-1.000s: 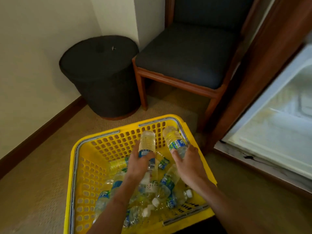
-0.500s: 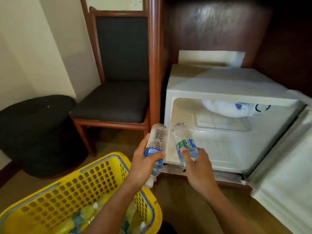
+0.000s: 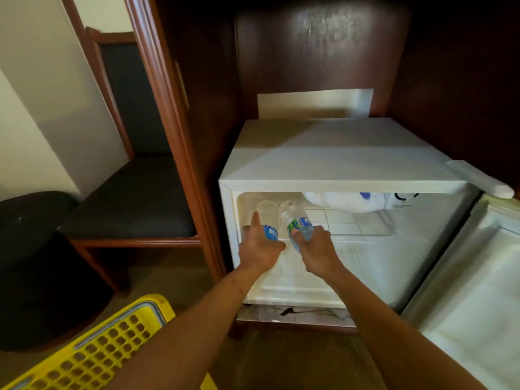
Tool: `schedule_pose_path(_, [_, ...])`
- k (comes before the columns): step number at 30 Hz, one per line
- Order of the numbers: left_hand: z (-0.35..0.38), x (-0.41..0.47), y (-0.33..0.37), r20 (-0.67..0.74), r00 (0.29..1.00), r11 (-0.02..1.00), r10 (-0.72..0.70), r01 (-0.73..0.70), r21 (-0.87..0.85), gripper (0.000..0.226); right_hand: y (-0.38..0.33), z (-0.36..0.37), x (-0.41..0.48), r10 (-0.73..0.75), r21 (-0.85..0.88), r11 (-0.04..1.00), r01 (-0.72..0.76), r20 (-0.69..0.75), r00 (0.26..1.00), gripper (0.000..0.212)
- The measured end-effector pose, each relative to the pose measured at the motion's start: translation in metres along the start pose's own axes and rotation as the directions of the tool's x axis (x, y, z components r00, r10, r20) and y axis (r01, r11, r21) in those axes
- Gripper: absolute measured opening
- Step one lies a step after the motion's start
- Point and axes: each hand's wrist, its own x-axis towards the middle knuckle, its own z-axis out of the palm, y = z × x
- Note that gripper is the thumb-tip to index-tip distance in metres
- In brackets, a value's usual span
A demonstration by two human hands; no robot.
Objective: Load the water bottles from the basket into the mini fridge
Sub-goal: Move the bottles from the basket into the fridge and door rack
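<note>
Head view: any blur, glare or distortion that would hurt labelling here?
Head view: wide-angle bending at the edges; the cabinet back is dark with a smeared sheen; the bottles are soft against the bright fridge interior, though both hands stay readable; the basket is cropped at the lower left.

A white mini fridge (image 3: 337, 164) is set in dark red-brown wood. Clear bottles (image 3: 297, 223) carry blue and green labels. At seven o'clock, a yellow basket (image 3: 112, 347) is patterned with a perforated grid. A black seat (image 3: 132, 206) is framed in wood.

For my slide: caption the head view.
Left hand and right hand each push a water bottle into the open mini fridge.
</note>
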Motion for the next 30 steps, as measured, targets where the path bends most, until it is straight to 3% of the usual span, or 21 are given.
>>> schedule_pose_path(8, [0.026, 0.046, -0.001, -0.062, 0.995, 0.898, 0.084, -0.048, 0.437, 0.095, -0.013, 0.022, 0.036, -0.046, -0.146, 0.988, 0.055, 0.058, 0.997, 0.054])
schedule_pose_path(12, [0.031, 0.056, -0.007, 0.074, 0.994, 0.833, 0.081, -0.108, 0.542, 0.103, -0.014, 0.027, 0.046, -0.078, -0.164, 0.982, 0.095, 0.106, 0.991, 0.056])
schedule_pose_path(16, [0.023, 0.055, -0.018, 0.253, 0.965, 0.842, 0.067, -0.191, 0.504, 0.116, -0.002, 0.025, 0.046, -0.136, -0.182, 0.966, 0.185, 0.255, 0.957, 0.077])
schedule_pose_path(20, [0.01, 0.049, -0.031, 0.371, 0.924, 0.814, 0.088, -0.281, 0.508, 0.116, 0.009, 0.02, 0.045, -0.14, -0.235, 0.936, 0.261, 0.43, 0.892, 0.113])
schedule_pose_path(22, [0.009, 0.047, -0.036, 0.363, 0.923, 0.796, 0.128, -0.314, 0.518, 0.11, 0.01, 0.018, 0.045, -0.132, -0.304, 0.904, 0.301, 0.471, 0.872, 0.122])
schedule_pose_path(26, [0.013, 0.052, -0.032, 0.345, 0.921, 0.728, 0.182, -0.362, 0.582, 0.102, 0.008, 0.02, 0.053, -0.206, -0.414, 0.817, 0.401, 0.44, 0.874, 0.118])
schedule_pose_path(30, [0.015, 0.071, -0.022, 0.313, 0.925, 0.695, 0.217, -0.371, 0.616, 0.098, 0.001, 0.023, 0.066, -0.351, -0.641, 0.575, 0.508, 0.368, 0.861, 0.103])
